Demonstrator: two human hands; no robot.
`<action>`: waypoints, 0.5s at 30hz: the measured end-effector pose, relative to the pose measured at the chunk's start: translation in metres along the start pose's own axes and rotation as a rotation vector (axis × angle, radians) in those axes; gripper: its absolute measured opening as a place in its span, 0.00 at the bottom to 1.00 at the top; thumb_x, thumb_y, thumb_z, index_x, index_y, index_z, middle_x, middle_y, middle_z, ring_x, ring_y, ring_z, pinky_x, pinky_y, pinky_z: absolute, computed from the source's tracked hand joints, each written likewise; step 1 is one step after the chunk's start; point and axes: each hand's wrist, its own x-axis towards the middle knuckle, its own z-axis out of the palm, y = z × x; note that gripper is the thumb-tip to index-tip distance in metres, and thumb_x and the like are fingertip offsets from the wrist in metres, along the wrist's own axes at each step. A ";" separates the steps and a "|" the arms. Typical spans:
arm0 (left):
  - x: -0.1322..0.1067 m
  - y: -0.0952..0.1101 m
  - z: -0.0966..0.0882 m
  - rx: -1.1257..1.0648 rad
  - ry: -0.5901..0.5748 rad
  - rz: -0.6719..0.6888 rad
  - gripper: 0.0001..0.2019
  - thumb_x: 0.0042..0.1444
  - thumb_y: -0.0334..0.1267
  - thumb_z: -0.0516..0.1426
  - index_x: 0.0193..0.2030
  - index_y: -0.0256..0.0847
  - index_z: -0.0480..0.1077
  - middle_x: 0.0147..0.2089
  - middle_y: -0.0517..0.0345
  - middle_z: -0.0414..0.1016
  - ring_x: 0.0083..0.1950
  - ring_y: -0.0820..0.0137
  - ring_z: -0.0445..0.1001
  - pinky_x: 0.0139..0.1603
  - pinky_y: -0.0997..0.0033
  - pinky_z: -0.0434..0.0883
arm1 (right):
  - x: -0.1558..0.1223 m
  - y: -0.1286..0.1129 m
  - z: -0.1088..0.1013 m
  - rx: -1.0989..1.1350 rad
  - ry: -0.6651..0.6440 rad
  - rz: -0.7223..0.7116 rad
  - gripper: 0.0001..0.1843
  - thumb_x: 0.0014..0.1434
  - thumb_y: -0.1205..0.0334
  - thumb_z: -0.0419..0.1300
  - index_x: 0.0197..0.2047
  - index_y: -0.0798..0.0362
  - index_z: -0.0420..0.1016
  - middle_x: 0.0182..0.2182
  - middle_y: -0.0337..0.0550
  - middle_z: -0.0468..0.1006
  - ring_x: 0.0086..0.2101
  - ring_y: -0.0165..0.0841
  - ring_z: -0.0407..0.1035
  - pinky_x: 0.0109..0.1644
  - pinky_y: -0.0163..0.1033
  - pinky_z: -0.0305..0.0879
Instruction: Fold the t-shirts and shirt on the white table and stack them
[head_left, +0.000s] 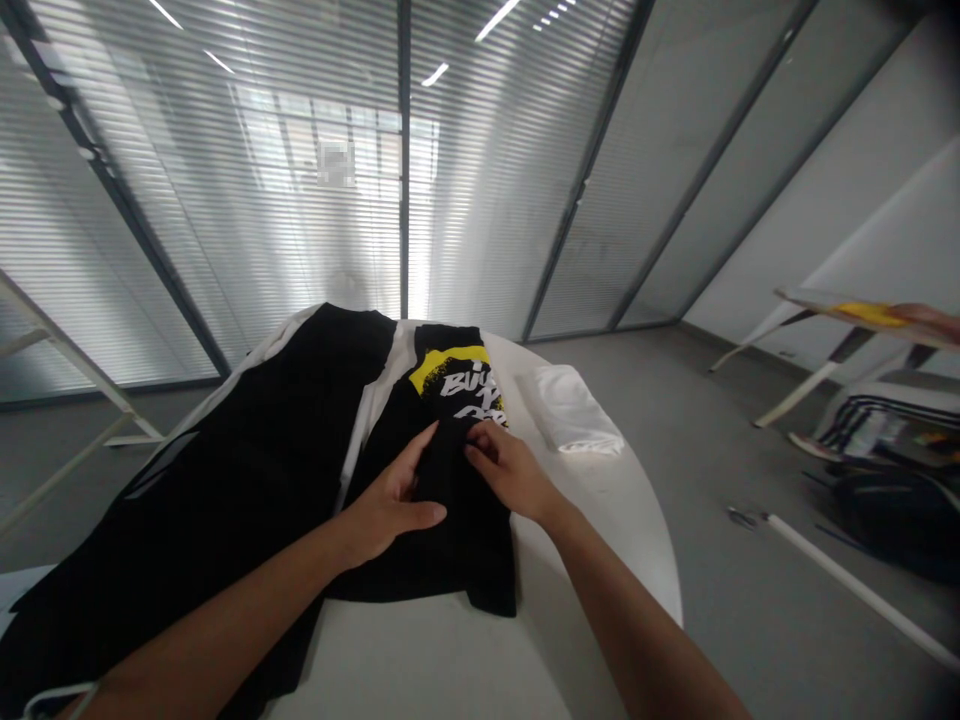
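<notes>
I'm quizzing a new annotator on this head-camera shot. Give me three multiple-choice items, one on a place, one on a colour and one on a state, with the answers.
1. Where does the folded white cloth lie relative to the black T-shirt on the round white table?
A. To its right
B. Under it
C. On the floor

2. What colour is the patch behind the white lettering?
A. Red
B. Yellow
C. Blue

3. What is the left hand doing?
A. Gripping the cloth
B. Held clear of the table
C. Lying open on the shirt

Answers:
1. A, the cloth sits right of the shirt.
2. B, a yellow band shows behind the letters.
3. C, its fingers lie spread on the black fabric.
</notes>
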 end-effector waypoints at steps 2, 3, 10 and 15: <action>-0.003 0.007 -0.001 0.079 -0.012 0.018 0.50 0.49 0.35 0.66 0.73 0.54 0.42 0.67 0.49 0.61 0.62 0.57 0.67 0.61 0.54 0.65 | -0.001 0.001 0.002 -0.126 -0.005 -0.002 0.09 0.62 0.60 0.55 0.46 0.48 0.67 0.31 0.36 0.73 0.32 0.31 0.68 0.36 0.36 0.60; -0.005 0.010 -0.001 0.138 -0.029 0.022 0.48 0.51 0.36 0.65 0.73 0.52 0.42 0.68 0.48 0.60 0.63 0.56 0.67 0.61 0.53 0.64 | -0.001 0.001 0.003 -0.161 -0.012 0.000 0.12 0.63 0.60 0.54 0.50 0.48 0.66 0.32 0.36 0.73 0.32 0.32 0.68 0.36 0.36 0.60; -0.016 0.027 0.005 0.678 -0.303 0.095 0.17 0.59 0.35 0.57 0.56 0.43 0.74 0.54 0.52 0.77 0.56 0.61 0.73 0.59 0.64 0.64 | -0.004 0.005 0.012 -0.233 -0.057 -0.138 0.29 0.61 0.67 0.53 0.65 0.50 0.57 0.44 0.44 0.75 0.42 0.35 0.70 0.46 0.40 0.64; -0.012 0.028 0.002 0.666 -0.442 0.001 0.16 0.56 0.37 0.57 0.50 0.41 0.78 0.46 0.54 0.80 0.46 0.63 0.77 0.50 0.68 0.68 | -0.002 0.013 0.017 -0.341 -0.127 -0.274 0.19 0.58 0.71 0.56 0.51 0.50 0.75 0.42 0.45 0.76 0.43 0.36 0.69 0.50 0.42 0.64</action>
